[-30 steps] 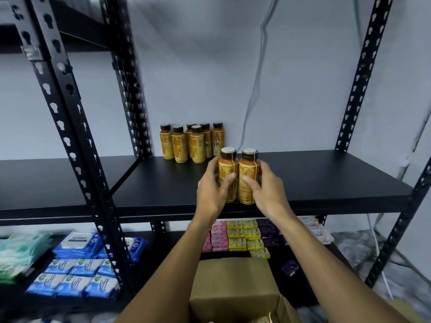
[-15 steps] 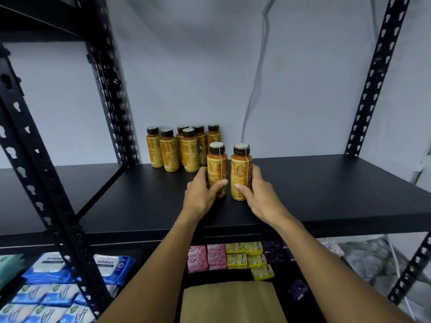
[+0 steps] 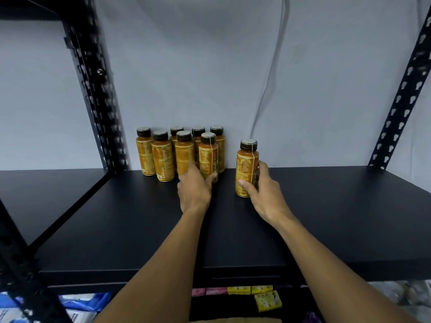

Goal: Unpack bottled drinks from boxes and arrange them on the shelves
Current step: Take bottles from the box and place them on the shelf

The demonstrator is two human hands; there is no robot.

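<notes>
Left hand (image 3: pixel 194 192): closed round the lower body of the left bottle (image 3: pixel 208 153), thumb on the bottle's right side and fingers going in on its left, against the neighbouring bottle.
Left bottle: stood upright near the back of the black shelf (image 3: pixel 326 217), at the right end of the front row of the bottle group (image 3: pixel 163 157); its cap and label rose clear above the hand.
Right hand (image 3: pixel 265 194): gripped the right bottle (image 3: pixel 246 166) low down, thumb across the front of the label, fingers curled round the right side.
Right bottle: upright, base on the shelf, apart from the group to its right, nearer the camera.
Bottle group: packed close against the wall (image 3: pixel 210 66).
Below the shelf: yellow packets (image 3: pixel 268 300).
</notes>
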